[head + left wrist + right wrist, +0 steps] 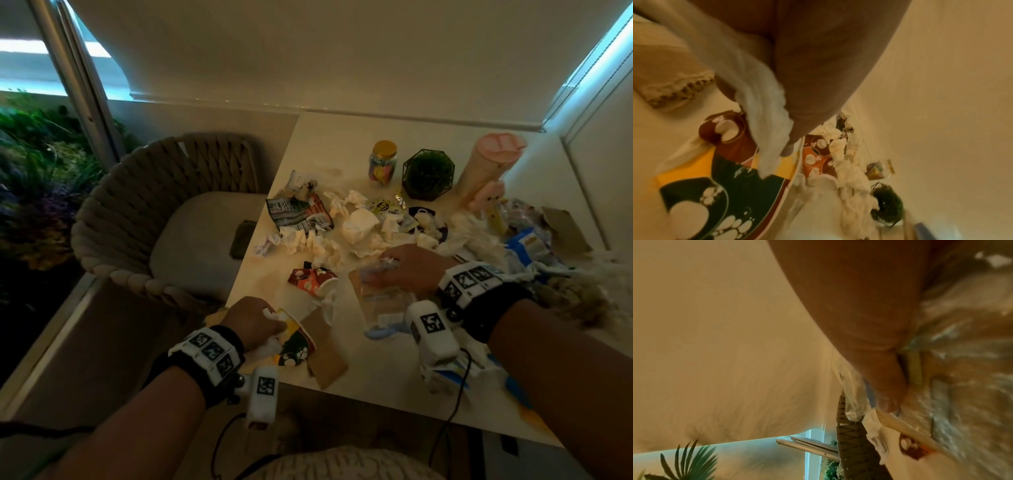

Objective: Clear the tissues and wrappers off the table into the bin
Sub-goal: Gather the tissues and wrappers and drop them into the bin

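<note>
Crumpled white tissues [359, 226] and wrappers litter the white table [376, 370]. At the near left edge my left hand [270, 320] grips a white tissue [764, 113] together with a flattened yellow, green and red patterned paper cup [731, 186]. My right hand [383, 270] lies mid-table, its fingers curled into a clear plastic wrapper [380, 301], with the thumb [879, 378] pressed against the plastic [962, 353]. Between the hands lies a crushed red and orange cup [313, 279]. A silver and black wrapper [294, 212] sits further back. No bin is in view.
A gold-lidded jar [383, 164], a green plant in a black frame [428, 174] and a pink tumbler [489, 164] stand at the back. Blue packets [527, 246] pile up on the right. Brown paper [325, 349] lies near the front edge. A woven chair [164, 212] stands left of the table.
</note>
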The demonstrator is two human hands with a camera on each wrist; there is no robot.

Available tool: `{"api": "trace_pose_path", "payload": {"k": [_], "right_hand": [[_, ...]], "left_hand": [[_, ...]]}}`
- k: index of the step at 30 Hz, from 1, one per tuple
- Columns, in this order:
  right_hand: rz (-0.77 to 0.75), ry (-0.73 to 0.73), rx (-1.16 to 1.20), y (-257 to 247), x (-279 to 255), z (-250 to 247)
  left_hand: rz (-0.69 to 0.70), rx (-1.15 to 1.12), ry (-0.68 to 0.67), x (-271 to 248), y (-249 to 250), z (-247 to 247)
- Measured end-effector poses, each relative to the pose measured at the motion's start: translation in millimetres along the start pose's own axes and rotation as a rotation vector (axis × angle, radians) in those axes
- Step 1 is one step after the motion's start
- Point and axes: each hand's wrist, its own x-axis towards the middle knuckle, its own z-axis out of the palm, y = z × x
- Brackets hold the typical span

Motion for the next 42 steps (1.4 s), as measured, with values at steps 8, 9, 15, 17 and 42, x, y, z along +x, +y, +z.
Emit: {"api": "trace_pose_path", "payload": {"k": [8,9,15,17,42], "right_hand": [[0.115,-0.213,0.031,-32,8,71],[0.147,-0.225,0.023,-36,9,79],[0.214,-0.189,-0.074,-54,17,125],[0.186,-0.18,-0.137,-62,16,130],[0.137,-0.028,0.07,-39,11,127]], "left_hand": [[-0.128,-0.704,-0.122,-20,-44,-48],[-0.158,-0.757,-0.115,-22,-53,-55],[-0.368,-0.908,0.061,-30,-110,-65],[-0.39,-0.968,0.061,-31,-123,-54],[-0.15,-0.548,0.145,2,-115,-11]]}}
